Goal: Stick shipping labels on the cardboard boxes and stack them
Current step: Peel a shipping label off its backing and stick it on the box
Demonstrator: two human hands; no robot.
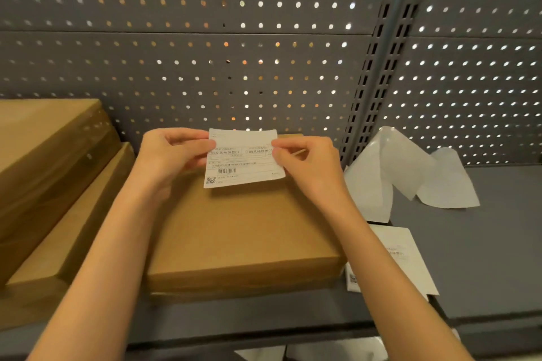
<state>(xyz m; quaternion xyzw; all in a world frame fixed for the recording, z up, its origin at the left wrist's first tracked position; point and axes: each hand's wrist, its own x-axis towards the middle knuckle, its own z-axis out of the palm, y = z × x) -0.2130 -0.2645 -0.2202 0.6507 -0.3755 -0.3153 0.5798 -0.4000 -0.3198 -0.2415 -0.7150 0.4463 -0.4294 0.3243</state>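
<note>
A flat brown cardboard box [243,231] lies on the grey shelf in front of me. Above its far half I hold a white shipping label [243,160] with printed text, a barcode and a QR code. My left hand [173,155] pinches the label's left edge. Its right edge is pinched by my right hand [308,161]. The label hangs just above the box top, tilted slightly. A stack of flat cardboard boxes [50,161] stands at the left, stepped in layers.
Peeled white backing sheets [410,173] lie crumpled at the right on the grey shelf [484,243]. More labels [404,258] lie beside the box's right edge, partly under my right forearm. A grey pegboard wall [234,53] closes the back.
</note>
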